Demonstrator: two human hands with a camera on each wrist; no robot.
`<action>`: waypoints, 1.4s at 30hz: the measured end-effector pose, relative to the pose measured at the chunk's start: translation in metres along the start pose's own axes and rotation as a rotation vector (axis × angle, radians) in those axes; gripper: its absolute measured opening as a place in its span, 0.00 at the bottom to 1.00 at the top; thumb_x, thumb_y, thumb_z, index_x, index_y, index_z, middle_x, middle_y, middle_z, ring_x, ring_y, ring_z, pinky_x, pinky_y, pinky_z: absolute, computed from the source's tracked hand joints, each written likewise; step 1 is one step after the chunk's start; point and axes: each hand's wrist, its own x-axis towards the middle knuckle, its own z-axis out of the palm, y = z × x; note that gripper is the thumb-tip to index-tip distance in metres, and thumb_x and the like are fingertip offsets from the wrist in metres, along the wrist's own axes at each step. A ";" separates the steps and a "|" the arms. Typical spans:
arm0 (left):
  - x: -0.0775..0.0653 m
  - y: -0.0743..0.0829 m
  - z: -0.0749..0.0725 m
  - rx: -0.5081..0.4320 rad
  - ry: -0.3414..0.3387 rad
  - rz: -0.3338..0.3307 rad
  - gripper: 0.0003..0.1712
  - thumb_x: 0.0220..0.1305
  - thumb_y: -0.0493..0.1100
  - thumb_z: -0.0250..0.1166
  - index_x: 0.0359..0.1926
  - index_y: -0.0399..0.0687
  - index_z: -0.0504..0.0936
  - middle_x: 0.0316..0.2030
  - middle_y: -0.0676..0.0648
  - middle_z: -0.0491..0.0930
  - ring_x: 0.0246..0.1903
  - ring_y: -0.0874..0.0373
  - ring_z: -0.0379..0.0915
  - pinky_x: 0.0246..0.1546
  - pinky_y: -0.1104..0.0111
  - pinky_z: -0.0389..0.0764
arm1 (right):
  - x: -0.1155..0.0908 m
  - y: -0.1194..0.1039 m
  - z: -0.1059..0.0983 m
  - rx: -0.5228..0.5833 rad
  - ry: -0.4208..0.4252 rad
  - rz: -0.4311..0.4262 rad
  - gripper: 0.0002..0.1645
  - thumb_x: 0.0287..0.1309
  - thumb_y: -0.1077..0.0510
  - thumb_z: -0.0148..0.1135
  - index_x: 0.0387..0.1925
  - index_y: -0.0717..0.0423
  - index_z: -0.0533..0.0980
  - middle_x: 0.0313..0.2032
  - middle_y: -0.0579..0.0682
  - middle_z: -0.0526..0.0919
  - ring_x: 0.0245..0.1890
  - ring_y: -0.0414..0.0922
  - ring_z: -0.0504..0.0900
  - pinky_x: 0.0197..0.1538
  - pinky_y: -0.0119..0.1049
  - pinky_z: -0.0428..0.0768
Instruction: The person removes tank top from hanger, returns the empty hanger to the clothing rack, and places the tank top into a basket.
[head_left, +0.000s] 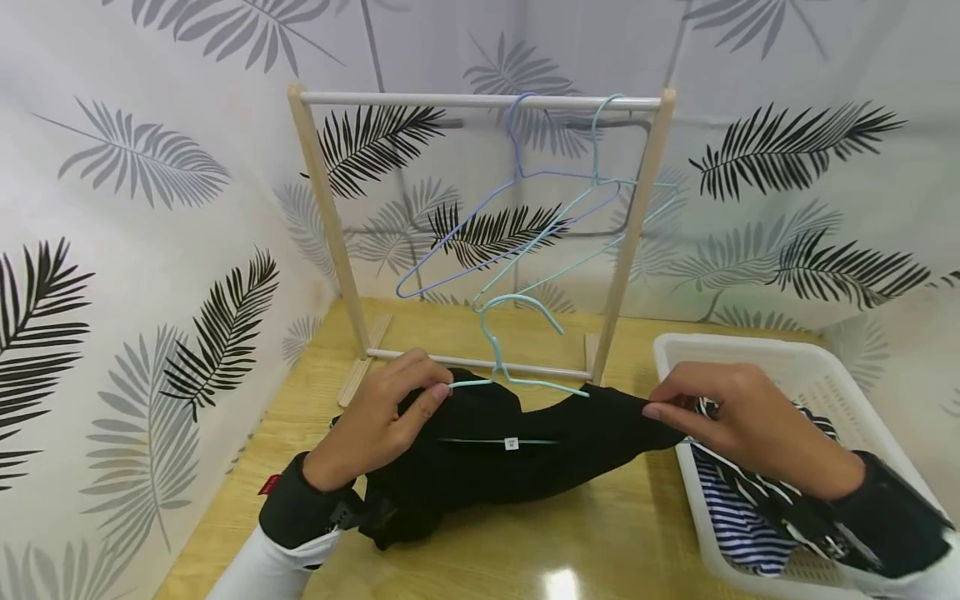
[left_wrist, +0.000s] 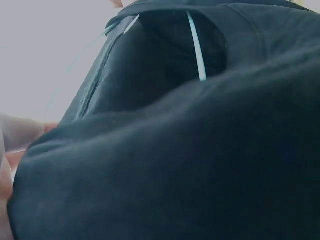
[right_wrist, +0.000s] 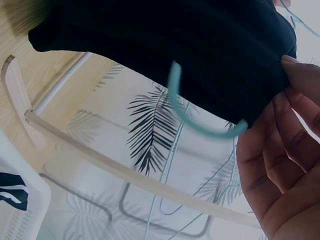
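A black shirt (head_left: 517,475) is spread between my two hands, a small white label (head_left: 512,444) at its neck. A mint-green clothes hanger (head_left: 497,354) stands partly inside it, its hook rising above the neckline and its lower bar showing through the neck opening. My left hand (head_left: 386,417) pinches the hanger's left arm between thumb and index finger, against the shirt. At the other shoulder, my right hand (head_left: 738,417) pinches the shirt's black cloth between thumb and fingers. In the right wrist view the right hand (right_wrist: 282,165) grips the shirt's edge (right_wrist: 200,60), close to the curved hook.
Behind the shirt stands a rack with a white rail (head_left: 420,100) and wooden posts. A purple hanger (head_left: 457,229) and another mint hanger (head_left: 540,237) hang from it. On the right, a white basket (head_left: 667,346) holds striped clothes (head_left: 738,512). Leaf-patterned curtains surround the wooden table (head_left: 600,542).
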 end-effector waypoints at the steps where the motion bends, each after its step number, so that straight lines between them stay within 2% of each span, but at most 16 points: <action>1: -0.001 -0.001 -0.002 0.006 0.008 -0.005 0.07 0.69 0.35 0.58 0.42 0.49 0.79 0.33 0.56 0.71 0.31 0.65 0.65 0.34 0.70 0.68 | -0.001 0.002 0.000 -0.010 0.006 0.001 0.13 0.49 0.62 0.72 0.33 0.40 0.81 0.30 0.28 0.78 0.28 0.25 0.75 0.31 0.21 0.73; 4: -0.004 -0.003 -0.007 0.018 0.026 -0.020 0.07 0.68 0.34 0.58 0.41 0.50 0.79 0.32 0.56 0.70 0.31 0.65 0.65 0.33 0.71 0.67 | -0.004 0.006 -0.002 -0.019 0.017 0.015 0.10 0.51 0.60 0.72 0.33 0.40 0.81 0.29 0.28 0.78 0.28 0.25 0.75 0.31 0.22 0.73; 8: -0.006 -0.006 -0.011 0.049 0.045 -0.020 0.06 0.67 0.35 0.59 0.40 0.50 0.80 0.32 0.56 0.72 0.31 0.64 0.67 0.33 0.70 0.68 | -0.007 0.009 -0.004 -0.023 0.017 0.029 0.15 0.47 0.64 0.74 0.33 0.41 0.81 0.28 0.28 0.78 0.27 0.25 0.75 0.31 0.22 0.74; 14: -0.006 -0.006 -0.017 0.048 0.050 -0.028 0.06 0.67 0.35 0.60 0.40 0.50 0.81 0.35 0.55 0.75 0.34 0.63 0.71 0.36 0.69 0.72 | -0.010 0.013 -0.009 -0.068 0.045 0.019 0.04 0.55 0.55 0.70 0.32 0.41 0.81 0.28 0.28 0.78 0.28 0.26 0.75 0.32 0.22 0.73; 15: -0.007 -0.005 -0.018 0.047 0.049 -0.031 0.06 0.67 0.35 0.60 0.40 0.51 0.81 0.35 0.55 0.75 0.34 0.63 0.71 0.36 0.70 0.72 | -0.010 0.014 -0.010 -0.077 0.048 0.022 0.05 0.54 0.55 0.70 0.32 0.41 0.81 0.28 0.28 0.78 0.28 0.26 0.74 0.32 0.22 0.73; 20: -0.008 -0.004 -0.021 0.039 0.037 -0.031 0.06 0.67 0.36 0.60 0.40 0.51 0.81 0.35 0.55 0.75 0.34 0.63 0.70 0.36 0.70 0.71 | -0.014 0.017 -0.014 -0.111 0.045 0.064 0.23 0.37 0.69 0.75 0.32 0.40 0.81 0.28 0.28 0.78 0.27 0.26 0.74 0.32 0.21 0.72; 22: -0.009 -0.004 -0.022 0.040 0.024 -0.028 0.06 0.67 0.36 0.60 0.40 0.52 0.80 0.35 0.55 0.75 0.34 0.63 0.70 0.36 0.70 0.71 | -0.016 0.019 -0.014 -0.116 0.041 0.086 0.24 0.37 0.70 0.75 0.32 0.39 0.81 0.28 0.28 0.78 0.26 0.27 0.74 0.32 0.21 0.71; 34: -0.015 -0.007 -0.028 0.025 0.013 0.046 0.08 0.67 0.33 0.59 0.41 0.51 0.80 0.35 0.55 0.74 0.34 0.64 0.69 0.37 0.72 0.69 | -0.020 0.021 -0.014 -0.152 0.029 0.137 0.21 0.41 0.68 0.74 0.32 0.39 0.81 0.27 0.28 0.77 0.26 0.27 0.74 0.32 0.21 0.72; 42: -0.018 -0.006 -0.034 0.028 0.019 0.057 0.10 0.66 0.31 0.59 0.42 0.50 0.79 0.33 0.55 0.72 0.31 0.64 0.66 0.35 0.72 0.68 | -0.021 0.022 -0.015 -0.165 0.040 0.125 0.18 0.42 0.68 0.74 0.32 0.42 0.81 0.27 0.29 0.78 0.26 0.27 0.74 0.32 0.21 0.72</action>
